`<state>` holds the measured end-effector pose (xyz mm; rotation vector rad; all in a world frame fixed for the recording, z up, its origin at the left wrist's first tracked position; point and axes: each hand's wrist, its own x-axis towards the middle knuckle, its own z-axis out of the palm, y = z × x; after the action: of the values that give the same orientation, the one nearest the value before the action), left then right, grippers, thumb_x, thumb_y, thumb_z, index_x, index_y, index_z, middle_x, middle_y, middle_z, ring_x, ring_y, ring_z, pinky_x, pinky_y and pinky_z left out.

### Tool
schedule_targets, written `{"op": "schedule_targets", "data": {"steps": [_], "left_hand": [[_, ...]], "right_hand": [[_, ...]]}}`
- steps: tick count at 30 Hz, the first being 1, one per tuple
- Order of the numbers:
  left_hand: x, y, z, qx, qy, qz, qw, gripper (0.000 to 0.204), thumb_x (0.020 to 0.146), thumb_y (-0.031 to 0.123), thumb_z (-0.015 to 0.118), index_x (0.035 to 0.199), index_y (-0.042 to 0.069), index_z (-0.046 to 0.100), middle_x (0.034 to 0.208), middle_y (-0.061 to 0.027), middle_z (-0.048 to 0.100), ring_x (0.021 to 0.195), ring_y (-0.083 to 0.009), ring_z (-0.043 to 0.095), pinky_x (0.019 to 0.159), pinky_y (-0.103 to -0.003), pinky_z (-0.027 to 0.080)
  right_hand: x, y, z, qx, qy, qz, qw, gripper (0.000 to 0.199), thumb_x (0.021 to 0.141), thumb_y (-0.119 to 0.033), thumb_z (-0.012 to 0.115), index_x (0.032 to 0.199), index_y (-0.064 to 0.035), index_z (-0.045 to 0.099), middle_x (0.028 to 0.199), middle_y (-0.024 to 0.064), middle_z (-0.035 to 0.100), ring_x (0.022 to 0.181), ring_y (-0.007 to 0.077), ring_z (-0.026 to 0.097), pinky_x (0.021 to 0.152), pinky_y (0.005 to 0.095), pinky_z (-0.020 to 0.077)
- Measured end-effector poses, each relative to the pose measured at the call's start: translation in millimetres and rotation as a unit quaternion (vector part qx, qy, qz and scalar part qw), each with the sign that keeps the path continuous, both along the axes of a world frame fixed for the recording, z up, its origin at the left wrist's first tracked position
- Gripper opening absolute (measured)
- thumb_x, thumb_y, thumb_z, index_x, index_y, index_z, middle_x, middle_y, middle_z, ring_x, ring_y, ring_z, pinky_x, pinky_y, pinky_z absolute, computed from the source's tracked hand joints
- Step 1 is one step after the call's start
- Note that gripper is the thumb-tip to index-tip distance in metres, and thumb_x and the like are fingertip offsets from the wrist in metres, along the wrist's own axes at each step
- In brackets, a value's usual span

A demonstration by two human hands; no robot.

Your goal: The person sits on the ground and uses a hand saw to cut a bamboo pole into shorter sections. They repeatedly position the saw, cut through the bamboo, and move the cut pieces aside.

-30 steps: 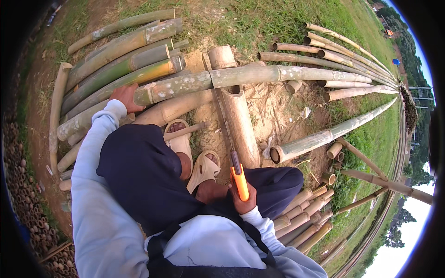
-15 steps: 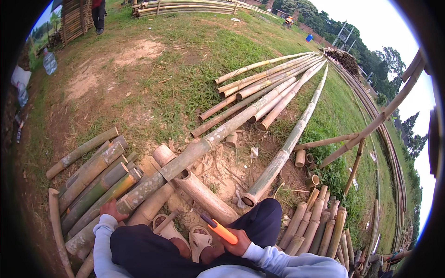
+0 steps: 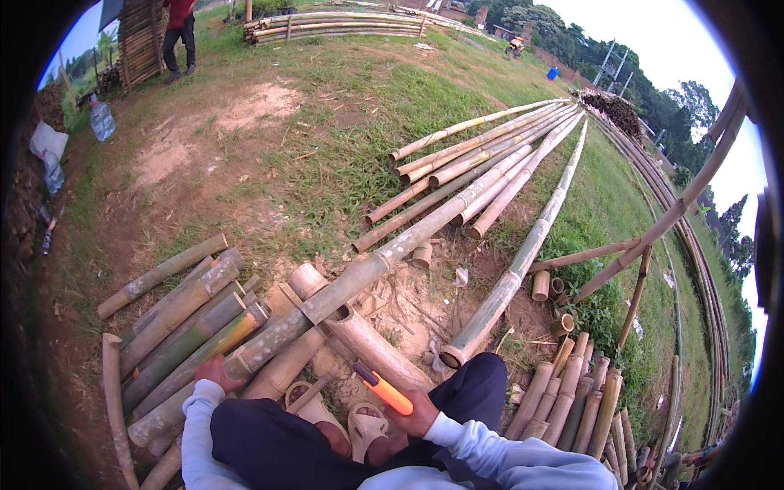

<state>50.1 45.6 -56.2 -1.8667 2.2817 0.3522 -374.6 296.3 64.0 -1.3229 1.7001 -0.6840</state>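
Observation:
A long bamboo pole (image 3: 347,287) slants from beside my left leg toward the far right, crossing a thick bamboo log (image 3: 380,353) on the ground. My left hand (image 3: 217,374) grips this pole near its close end, fingers laid over its top. A ring-like line marks the pole where it crosses the log. Over my right knee, my right hand (image 3: 416,411) is closed round a tool with an orange handle (image 3: 390,394) and a dark front part. The tool is apart from the pole; its blade, if any, cannot be made out. My sandalled feet rest beside the log.
Short bamboo pieces (image 3: 175,327) lie stacked at left, with more (image 3: 563,396) standing at right. Several long poles (image 3: 482,147) stretch away ahead. A slanting bamboo post (image 3: 653,237) rises at right. A person (image 3: 178,37) stands far left near a water bottle (image 3: 101,119).
The whole view has shifted a little to the right and down. My left hand stays on the pole, and my right hand still holds the orange-handled tool, now turned slightly.

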Motion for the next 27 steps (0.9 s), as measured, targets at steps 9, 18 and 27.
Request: {"op": "schedule_targets", "data": {"steps": [9,18,27], "left_hand": [[-15,-10,6,0.055,-0.006,0.003,0.998,0.094,0.058,0.062,0.086,0.131,0.008,0.060,0.123,-0.0225,0.068,0.115,-0.0398,0.065,0.101,-0.049,0.050],[-6,1,12,0.009,-0.007,0.013,1.000,0.088,0.059,0.059,0.086,0.126,0.008,0.062,0.114,-0.0199,0.072,0.110,-0.0380,0.068,0.097,-0.050,0.052],[-18,-14,13,0.016,-0.010,-0.006,1.000,0.087,0.063,0.058,0.083,0.129,0.007,0.059,0.115,-0.0223,0.071,0.109,-0.0401,0.067,0.095,-0.050,0.053]], "right_hand": [[9,-89,-44,-0.073,0.039,-0.039,0.996,0.028,0.084,-0.026,0.071,0.092,0.0009,0.068,0.082,0.0281,0.067,0.082,0.0484,0.066,0.075,0.0529,0.0511],[-17,48,30,-0.050,-0.027,-0.015,0.998,0.021,0.089,-0.014,0.075,0.103,0.0009,0.072,0.082,0.0162,0.072,0.073,0.0254,0.072,0.072,0.0352,0.0551],[20,-115,-41,-0.110,0.013,-0.029,0.993,0.027,0.085,-0.021,0.073,0.084,0.0045,0.064,0.073,0.0283,0.063,0.075,0.0502,0.063,0.066,0.0506,0.0501]]}}
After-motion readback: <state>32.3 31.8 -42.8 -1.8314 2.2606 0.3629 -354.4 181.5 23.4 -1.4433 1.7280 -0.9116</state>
